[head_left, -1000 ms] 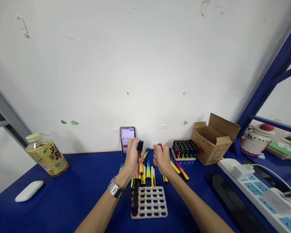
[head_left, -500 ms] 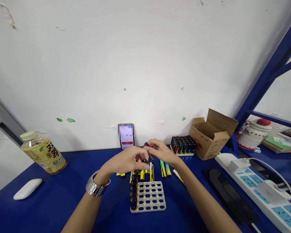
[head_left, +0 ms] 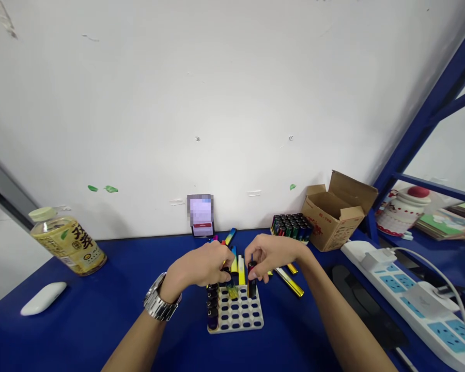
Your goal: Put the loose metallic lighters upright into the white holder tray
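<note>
A white tray (head_left: 235, 327) with rows of oval holes lies before me, its left column filled with dark upright lighters (head_left: 212, 312). My left hand (head_left: 211, 262), wearing a metal watch, pinches a green-yellow lighter (head_left: 232, 289) at the tray's back rows. Beside it, my right hand (head_left: 269, 256) grips a dark red lighter (head_left: 251, 281) upright at the back right of the tray. Whether either lighter's base is inside a hole, I cannot tell. Behind the tray lie several loose shiny lighters (head_left: 241, 268), partly hidden by my hands.
A full rack of lighters (head_left: 292, 227) stands at the back right, next to an open cardboard box (head_left: 329, 222). A phone (head_left: 201, 214) leans on the wall. Further right are a black phone (head_left: 364, 305) and a power strip (head_left: 414, 305); a drink bottle (head_left: 67, 243) and white case (head_left: 43, 298) are left.
Both hands have come down and toward me from the loose lighters to the tray's back rows, each with a lighter. The right hand has moved slightly right, away from the left.
</note>
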Demonstrator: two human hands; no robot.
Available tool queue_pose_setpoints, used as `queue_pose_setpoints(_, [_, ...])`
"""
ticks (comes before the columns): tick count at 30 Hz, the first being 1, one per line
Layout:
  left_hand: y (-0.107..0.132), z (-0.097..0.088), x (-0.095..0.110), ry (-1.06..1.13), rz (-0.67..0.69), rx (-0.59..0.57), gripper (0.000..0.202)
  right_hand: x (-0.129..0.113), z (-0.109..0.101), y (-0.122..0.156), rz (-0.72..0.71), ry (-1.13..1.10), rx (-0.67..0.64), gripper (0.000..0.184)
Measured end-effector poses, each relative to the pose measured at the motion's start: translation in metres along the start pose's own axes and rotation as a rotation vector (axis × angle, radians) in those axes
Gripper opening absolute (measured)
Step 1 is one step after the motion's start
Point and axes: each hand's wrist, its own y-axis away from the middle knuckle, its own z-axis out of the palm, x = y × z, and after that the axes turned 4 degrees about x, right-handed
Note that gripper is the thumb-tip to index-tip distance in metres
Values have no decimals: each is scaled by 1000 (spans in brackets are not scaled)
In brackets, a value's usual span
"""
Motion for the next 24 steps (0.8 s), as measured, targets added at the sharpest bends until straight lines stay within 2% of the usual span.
queue_pose_setpoints(5, [-1, -3, -2, -30, 0, 64, 16, -8, 12, -6, -33, -2, 9, 26])
queue_pose_setpoints(10, [-4, -4, -5, -1, 30, 21, 21, -11, 30, -19, -83, 146, 114, 22])
queue_pose_setpoints(15, [-2, -8, -6, 28, 71, -10, 21, -9, 51, -28, -120, 361, 156, 35])
queue_pose_setpoints(18, [-3, -7, -9, 30, 76, -18, 23, -6, 63, -31, -127, 484, 247, 34])
queue_pose_setpoints(21, [-4, -4, -11, 32, 43, -20, 25, -4, 71, -32, -93, 468, 300, 36])
queue_pose_setpoints(24, [-5, -2, -9, 76, 41, -40, 27, -3, 71, -31, -46, 426, 280, 48])
